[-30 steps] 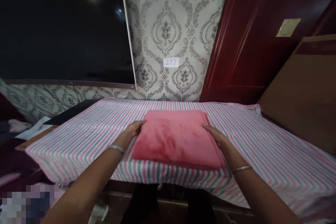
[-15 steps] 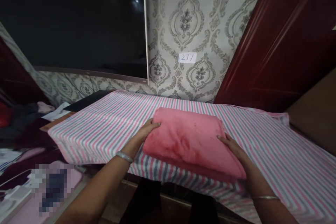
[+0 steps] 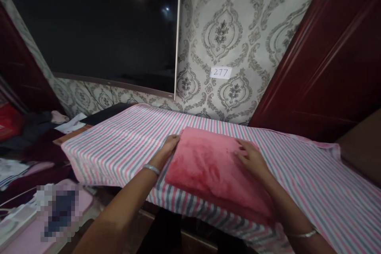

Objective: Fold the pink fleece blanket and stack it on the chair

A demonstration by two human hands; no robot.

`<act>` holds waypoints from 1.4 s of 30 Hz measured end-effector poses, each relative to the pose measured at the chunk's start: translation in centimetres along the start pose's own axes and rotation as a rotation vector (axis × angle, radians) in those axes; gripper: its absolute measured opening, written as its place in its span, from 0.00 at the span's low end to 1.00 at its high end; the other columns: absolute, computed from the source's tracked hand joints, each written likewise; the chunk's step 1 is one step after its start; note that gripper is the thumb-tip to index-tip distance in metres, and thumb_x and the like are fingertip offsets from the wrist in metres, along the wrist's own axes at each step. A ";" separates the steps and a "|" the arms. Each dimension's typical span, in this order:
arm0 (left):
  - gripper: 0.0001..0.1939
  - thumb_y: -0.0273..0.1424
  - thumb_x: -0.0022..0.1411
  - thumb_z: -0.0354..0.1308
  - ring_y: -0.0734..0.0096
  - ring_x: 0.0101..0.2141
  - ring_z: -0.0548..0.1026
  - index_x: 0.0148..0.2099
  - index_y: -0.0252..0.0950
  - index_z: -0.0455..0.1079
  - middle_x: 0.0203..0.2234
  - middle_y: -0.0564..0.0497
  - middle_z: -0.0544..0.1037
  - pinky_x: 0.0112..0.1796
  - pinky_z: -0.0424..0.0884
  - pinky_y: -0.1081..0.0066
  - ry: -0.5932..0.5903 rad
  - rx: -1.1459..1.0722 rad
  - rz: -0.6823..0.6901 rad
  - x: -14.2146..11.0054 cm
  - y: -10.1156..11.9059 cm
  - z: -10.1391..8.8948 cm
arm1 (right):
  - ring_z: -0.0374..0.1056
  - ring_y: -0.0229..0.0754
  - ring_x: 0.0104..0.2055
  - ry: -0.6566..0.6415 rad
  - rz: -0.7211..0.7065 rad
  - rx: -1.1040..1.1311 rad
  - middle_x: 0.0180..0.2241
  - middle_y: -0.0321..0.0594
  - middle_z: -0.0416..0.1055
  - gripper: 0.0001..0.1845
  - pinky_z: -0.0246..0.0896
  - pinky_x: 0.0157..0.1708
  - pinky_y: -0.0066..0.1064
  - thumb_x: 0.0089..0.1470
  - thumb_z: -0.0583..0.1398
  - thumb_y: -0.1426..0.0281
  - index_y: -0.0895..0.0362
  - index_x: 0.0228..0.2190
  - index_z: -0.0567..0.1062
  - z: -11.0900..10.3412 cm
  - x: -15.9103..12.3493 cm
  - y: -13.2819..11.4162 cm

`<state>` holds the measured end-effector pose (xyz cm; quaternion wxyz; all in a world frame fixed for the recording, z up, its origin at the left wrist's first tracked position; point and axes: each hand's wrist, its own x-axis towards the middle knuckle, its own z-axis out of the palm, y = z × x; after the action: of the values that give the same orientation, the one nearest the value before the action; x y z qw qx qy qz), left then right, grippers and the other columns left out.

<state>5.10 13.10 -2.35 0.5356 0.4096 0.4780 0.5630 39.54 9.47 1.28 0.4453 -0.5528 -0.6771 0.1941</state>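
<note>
A folded pink cloth (image 3: 208, 162) lies on a table covered with a pink, grey and white striped sheet (image 3: 119, 143). My left hand (image 3: 168, 149) rests against the cloth's left edge with its fingers tucked at the fold. My right hand (image 3: 251, 158) lies flat on top of the cloth near its right side, fingers stretched out. Both wrists wear thin metal bangles.
A dark television screen (image 3: 95, 27) hangs on patterned wallpaper, beside a white label reading 277 (image 3: 220, 72). A dark red door (image 3: 324, 59) stands at the right. Piled clothes (image 3: 32, 127) and a pink thing with cables (image 3: 26, 222) lie at the left.
My right hand has moved from the cloth's right edge onto its top. The camera has swung left and a little closer; my left hand stays at the left edge.
</note>
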 end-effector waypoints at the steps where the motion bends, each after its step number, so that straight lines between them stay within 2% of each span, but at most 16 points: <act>1: 0.20 0.42 0.42 0.73 0.74 0.19 0.67 0.28 0.33 0.71 0.17 0.53 0.72 0.23 0.61 0.72 0.007 -0.011 0.023 -0.1 -0.3 0.1 | 0.69 0.56 0.54 -0.077 -0.074 0.055 0.52 0.48 0.74 0.26 0.59 0.60 0.51 0.45 0.64 0.61 0.54 0.48 0.79 1.5 0.3 -1.5; 4: 0.24 0.46 0.42 0.73 0.73 0.23 0.69 0.34 0.33 0.73 0.22 0.53 0.75 0.27 0.64 0.72 0.024 -0.032 0.085 -0.6 -1.0 0.0 | 0.69 0.56 0.55 -0.308 -0.275 0.141 0.51 0.45 0.75 0.20 0.59 0.61 0.50 0.46 0.62 0.68 0.53 0.44 0.81 6.3 1.4 -5.8; 9: 0.27 0.49 0.43 0.72 0.65 0.31 0.75 0.37 0.33 0.74 0.30 0.47 0.79 0.35 0.70 0.69 -0.024 -0.022 0.154 -0.7 -1.3 -0.4 | 0.68 0.52 0.56 -0.549 -0.511 0.058 0.52 0.40 0.75 0.23 0.59 0.61 0.46 0.53 0.53 0.77 0.52 0.46 0.80 13.0 3.9 -10.7; 12: 0.26 0.49 0.46 0.71 0.61 0.36 0.77 0.39 0.33 0.75 0.35 0.44 0.80 0.39 0.71 0.66 -0.045 0.005 0.190 -0.3 -1.6 -0.6 | 0.69 0.51 0.55 -0.598 -0.533 -0.002 0.52 0.39 0.75 0.26 0.62 0.57 0.43 0.55 0.51 0.78 0.50 0.48 0.79 15.7 4.5 -11.1; 15: 0.22 0.45 0.48 0.70 0.61 0.38 0.76 0.37 0.33 0.75 0.35 0.45 0.80 0.41 0.70 0.67 -0.031 0.037 0.205 0.3 -2.1 -0.8 | 0.70 0.51 0.52 -0.544 -0.429 -0.083 0.51 0.43 0.74 0.28 0.62 0.56 0.43 0.54 0.52 0.80 0.49 0.52 0.77 17.3 4.0 -9.6; 18: 0.20 0.42 0.46 0.71 0.63 0.36 0.76 0.37 0.33 0.76 0.32 0.47 0.80 0.40 0.70 0.68 -0.040 0.045 0.199 0.6 -2.4 -0.8 | 0.69 0.49 0.51 -0.463 -0.370 -0.096 0.52 0.46 0.73 0.28 0.61 0.56 0.42 0.55 0.52 0.79 0.51 0.53 0.76 17.7 3.5 -7.6; 21: 0.21 0.41 0.47 0.70 0.63 0.37 0.76 0.39 0.33 0.77 0.33 0.46 0.80 0.42 0.69 0.68 -0.067 0.039 0.199 0.4 -2.3 -0.5 | 0.66 0.48 0.55 -0.349 -0.401 0.062 0.51 0.45 0.73 0.24 0.58 0.59 0.42 0.55 0.51 0.75 0.53 0.50 0.77 17.5 3.4 -6.4; 23: 0.20 0.42 0.49 0.69 0.62 0.38 0.76 0.39 0.33 0.77 0.34 0.45 0.80 0.42 0.69 0.68 -0.072 0.043 0.204 0.2 -2.1 -0.3 | 0.66 0.48 0.53 -0.278 -0.407 0.174 0.47 0.44 0.74 0.20 0.57 0.59 0.43 0.53 0.51 0.74 0.53 0.44 0.77 17.4 3.6 -6.1; 28: 0.19 0.44 0.50 0.68 0.63 0.35 0.74 0.35 0.33 0.77 0.30 0.46 0.79 0.38 0.69 0.69 -0.033 0.081 0.232 0.1 -2.0 0.1 | 0.67 0.49 0.41 -0.187 -0.361 0.240 0.35 0.43 0.73 0.11 0.63 0.47 0.40 0.48 0.52 0.69 0.53 0.31 0.73 17.1 3.8 -5.9; 32: 0.16 0.41 0.49 0.68 0.68 0.31 0.71 0.35 0.34 0.74 0.26 0.50 0.75 0.34 0.66 0.70 0.073 0.116 0.267 0.7 -2.4 0.1 | 0.64 0.46 0.35 0.006 -0.233 0.271 0.32 0.40 0.70 0.08 0.63 0.40 0.36 0.48 0.52 0.66 0.53 0.30 0.69 16.5 3.6 -5.9; 36: 0.20 0.41 0.49 0.66 0.74 0.23 0.64 0.41 0.35 0.72 0.20 0.59 0.66 0.29 0.62 0.73 0.128 0.157 0.276 1.2 -2.7 0.1 | 0.65 0.44 0.34 0.204 -0.171 0.392 0.32 0.38 0.71 0.12 0.62 0.36 0.33 0.48 0.51 0.65 0.54 0.32 0.70 16.4 3.5 -6.1; 39: 0.22 0.43 0.51 0.64 0.74 0.24 0.66 0.44 0.34 0.71 0.21 0.59 0.66 0.30 0.63 0.73 0.135 0.201 0.299 1.0 -2.6 0.2 | 0.68 0.46 0.39 0.218 -0.246 0.439 0.35 0.40 0.73 0.15 0.62 0.42 0.35 0.45 0.52 0.66 0.55 0.33 0.74 16.6 3.7 -6.0; 42: 0.20 0.43 0.53 0.62 0.73 0.27 0.68 0.44 0.35 0.71 0.24 0.57 0.68 0.32 0.65 0.72 0.167 0.280 0.332 0.7 -2.3 0.4 | 0.66 0.46 0.38 0.236 -0.165 0.532 0.32 0.39 0.73 0.13 0.62 0.41 0.35 0.43 0.54 0.63 0.55 0.29 0.74 16.7 4.1 -5.3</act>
<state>5.88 13.80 -4.51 0.3322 0.5050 0.5200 0.6035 22.85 15.38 -1.93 0.6643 -0.3787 -0.5886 0.2623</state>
